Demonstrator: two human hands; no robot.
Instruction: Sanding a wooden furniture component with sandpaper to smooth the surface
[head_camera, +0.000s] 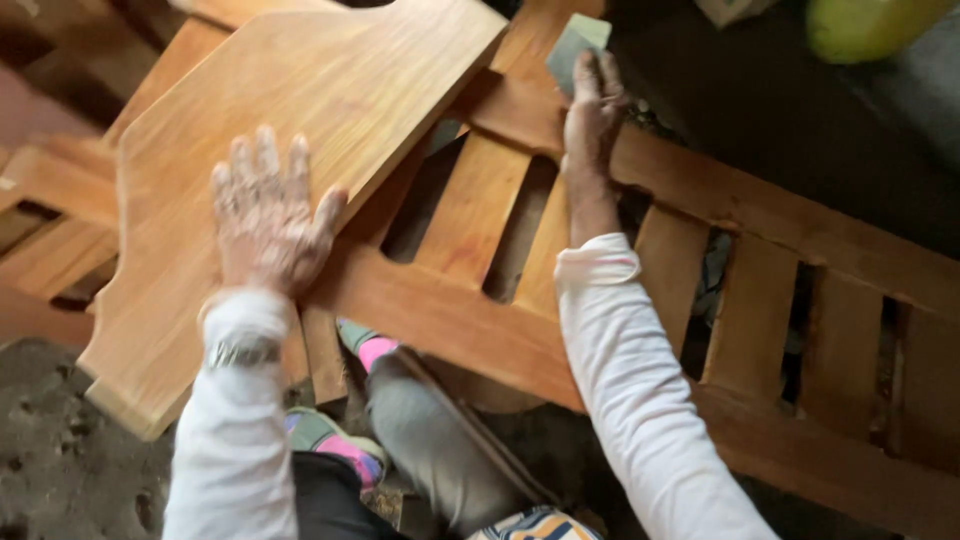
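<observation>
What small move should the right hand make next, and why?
Probably a stroke back along the rail: the right hand presses a greenish sanding pad at its far end, while the left hand lies flat on the wooden panel, steadying it.

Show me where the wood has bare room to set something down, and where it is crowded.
The wide board is bare above the left hand, up toward its angled top edge. The slatted frame has free rail right of the right hand. It is crowded around the sandpaper piece, and between the sleeves, where gaps between slats open.
</observation>
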